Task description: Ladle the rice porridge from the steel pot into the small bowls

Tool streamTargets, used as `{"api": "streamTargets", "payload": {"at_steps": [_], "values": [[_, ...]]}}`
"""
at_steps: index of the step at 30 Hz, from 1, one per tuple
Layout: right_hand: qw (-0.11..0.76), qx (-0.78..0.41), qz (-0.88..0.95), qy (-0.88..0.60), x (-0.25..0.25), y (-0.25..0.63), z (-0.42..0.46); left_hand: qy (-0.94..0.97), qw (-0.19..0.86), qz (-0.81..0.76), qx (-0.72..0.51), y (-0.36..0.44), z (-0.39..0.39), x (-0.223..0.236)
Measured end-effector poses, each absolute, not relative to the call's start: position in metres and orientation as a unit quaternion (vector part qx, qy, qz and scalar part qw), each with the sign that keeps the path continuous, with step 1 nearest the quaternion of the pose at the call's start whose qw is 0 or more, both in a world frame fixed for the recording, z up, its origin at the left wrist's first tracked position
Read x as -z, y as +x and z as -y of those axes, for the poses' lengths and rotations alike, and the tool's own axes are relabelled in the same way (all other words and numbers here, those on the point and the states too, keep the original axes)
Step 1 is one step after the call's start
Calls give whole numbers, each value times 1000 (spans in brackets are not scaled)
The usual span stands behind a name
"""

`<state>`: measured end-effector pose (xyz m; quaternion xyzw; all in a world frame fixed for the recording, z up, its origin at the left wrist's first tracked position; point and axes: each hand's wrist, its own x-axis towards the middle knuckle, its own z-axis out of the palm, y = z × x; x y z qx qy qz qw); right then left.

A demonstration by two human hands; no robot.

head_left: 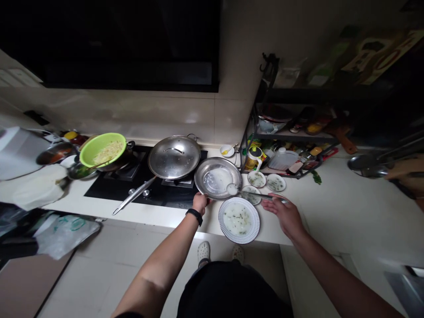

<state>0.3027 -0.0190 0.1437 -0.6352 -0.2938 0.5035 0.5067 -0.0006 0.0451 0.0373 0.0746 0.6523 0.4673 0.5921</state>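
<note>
My left hand [200, 203] grips the rim of a shallow steel pan [217, 178] that holds a thin white liquid residue. My right hand [283, 215] holds the long handle of a steel ladle [232, 189], whose bowl sits at the pan's rim. Below the pan lies a white plate with a blue-striped rim [237, 221], filled with pale porridge flecked with green. Several small dishes with green-flecked remains [256, 179] stand just beyond the ladle, and one lies under its handle.
On the black hob [132, 194] sit a lidded steel wok [174, 157] and a green colander of noodles [102, 150]. A metal shelf rack [285, 137] with bottles stands at the back right. At the right edge, another person's hand [407, 172] holds a steel pan [367, 164].
</note>
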Motion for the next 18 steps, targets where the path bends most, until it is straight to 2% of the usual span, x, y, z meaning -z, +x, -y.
{"api": "streamTargets", "payload": {"at_steps": [11, 15, 18], "values": [[453, -466, 357, -671, -121, 331, 93, 67, 589, -659, -463, 4, -44, -41], [428, -429, 422, -674, -112, 331, 106, 73, 587, -661, -462, 6, -44, -42], [378, -391, 508, -668, -112, 332, 115, 73, 585, -663, -462, 6, -43, -43]]}}
